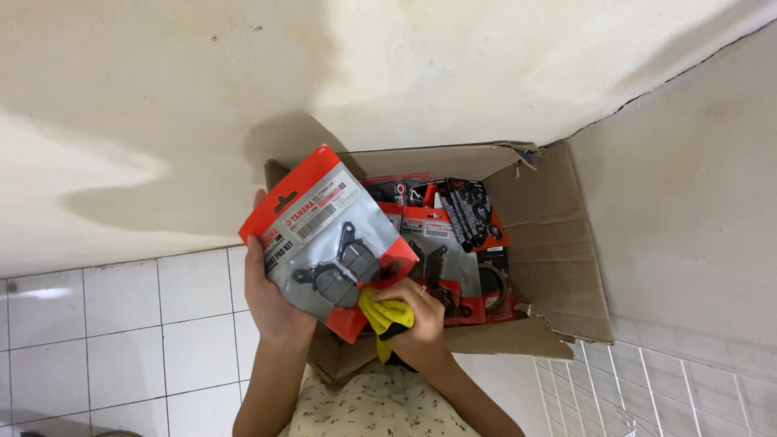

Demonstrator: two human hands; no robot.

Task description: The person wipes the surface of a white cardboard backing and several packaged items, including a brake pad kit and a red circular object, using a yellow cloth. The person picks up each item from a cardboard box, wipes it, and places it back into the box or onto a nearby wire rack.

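White floor tiles (121,324) below, stained cream wall (243,81) above, and an open cardboard box (558,267) pushed into the corner against it. Left hand (271,303) grasps a flat blister pack (328,243) by its lower left edge, fingers wrapped behind, thumb side hidden; the pack is up in the air over the box's near-left corner, tilted with its header toward the upper left. Right hand (417,311) is clenched around a yellow cloth (387,317), pressing it against the pack's lower right corner. Pack looks light: red card backing, clear grey-tinted plastic front, two dark metal-backed pads sealed inside. Judging by that, weight sits low in the middle and the plastic face is likely slick, so grip on the card edges or the red header with its hang slot, not the bubble. Card should be fairly stiff but will bend if squeezed; not fragile. White rectangular label with a barcode sits across the header, angled with the pack. Inside the box: more red-and-clear packs (441,259) standing in a row, same style, white labels at the top; a black-and-red pack (473,212) leans across them at the back. Wire grid rack (647,388) at lower right.
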